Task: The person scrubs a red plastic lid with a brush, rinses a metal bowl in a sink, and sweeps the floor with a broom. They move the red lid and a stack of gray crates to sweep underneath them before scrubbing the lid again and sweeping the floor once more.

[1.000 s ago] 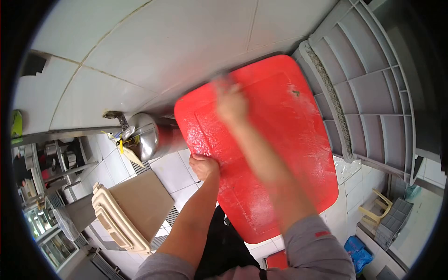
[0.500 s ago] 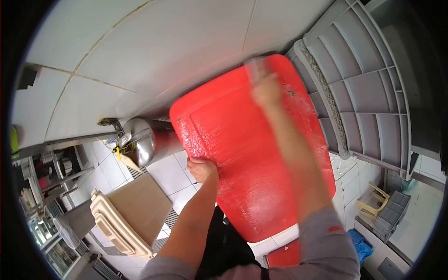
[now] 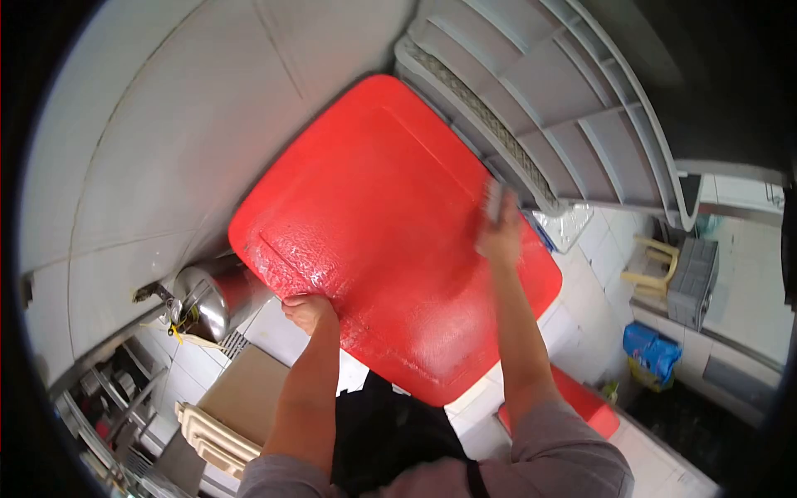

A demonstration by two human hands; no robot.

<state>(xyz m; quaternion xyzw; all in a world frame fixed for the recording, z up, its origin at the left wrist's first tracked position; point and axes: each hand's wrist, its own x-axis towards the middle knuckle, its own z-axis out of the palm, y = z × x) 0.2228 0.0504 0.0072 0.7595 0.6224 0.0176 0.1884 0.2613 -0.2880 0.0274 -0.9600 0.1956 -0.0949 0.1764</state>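
Note:
A large red plastic lid [image 3: 365, 207] leans in front of me, its surface wet with foamy streaks. My left hand [image 3: 307, 311] is closed over the lid's lower left edge, with the fingers on top. Over by the right edge, my right hand [image 3: 501, 241] grips what looks like a scrubbing brush [image 3: 495, 201], grey-white and smeared by motion. The brush is against or just above the lid's face; its underside is hidden.
A ribbed grey plastic crate or panel [image 3: 531, 91] borders the lid at upper right. White wall tiles [image 3: 183, 124] rise at left. A steel cylinder [image 3: 207, 299], a beige bin [image 3: 220, 436], a red container [image 3: 573, 398], a blue bag [image 3: 652, 349] and a small beige stool [image 3: 652, 266] stand around.
My right hand has swept the brush from the lid's top edge down to its right edge. My left hand keeps its hold. The whole view has turned and shifted.

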